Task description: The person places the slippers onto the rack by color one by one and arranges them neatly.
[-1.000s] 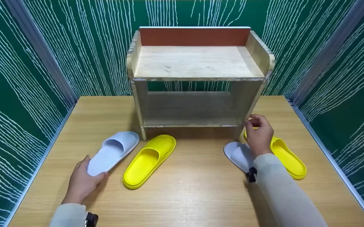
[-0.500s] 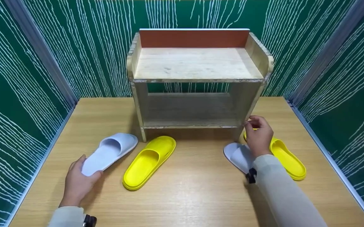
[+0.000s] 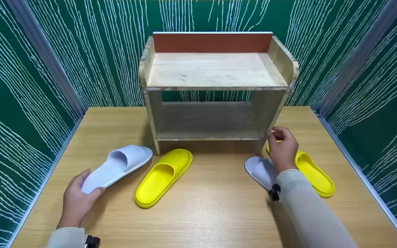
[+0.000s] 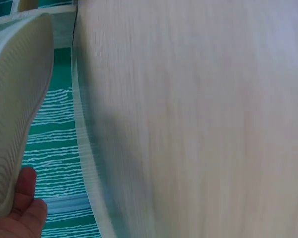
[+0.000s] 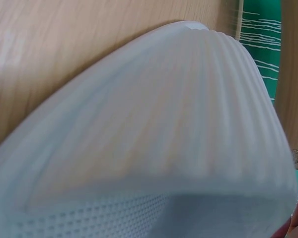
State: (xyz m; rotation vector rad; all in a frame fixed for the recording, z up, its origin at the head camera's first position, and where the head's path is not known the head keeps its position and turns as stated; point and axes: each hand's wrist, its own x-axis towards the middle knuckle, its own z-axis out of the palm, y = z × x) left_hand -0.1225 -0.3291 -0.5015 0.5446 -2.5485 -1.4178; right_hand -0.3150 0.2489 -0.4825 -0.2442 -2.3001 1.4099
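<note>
My left hand (image 3: 76, 201) grips a white slipper (image 3: 116, 168) by its heel end, fingers along one side and thumb on the other. In the left wrist view the ribbed sole (image 4: 20, 99) shows, raised off the table. Beside it lies a yellow slipper (image 3: 162, 177). At the right, my right hand (image 3: 283, 148) hovers with loosely bent fingers by the shelf's right leg; whether it touches the leg is unclear. Below it sits a second white slipper (image 3: 260, 170), partly hidden by my wrist and filling the right wrist view. A second yellow slipper (image 3: 313, 174) lies behind that forearm.
A two-level wooden shelf (image 3: 215, 70) with a reddish-brown back strip stands at the back middle of the wooden table (image 3: 202, 213). Green walls (image 3: 109, 51) with white drip lines close in the back and both sides.
My left hand has moved left and slightly down, drawing the white slipper along and turning it flatter across the view. The right hand and the other slippers have stayed in place.
</note>
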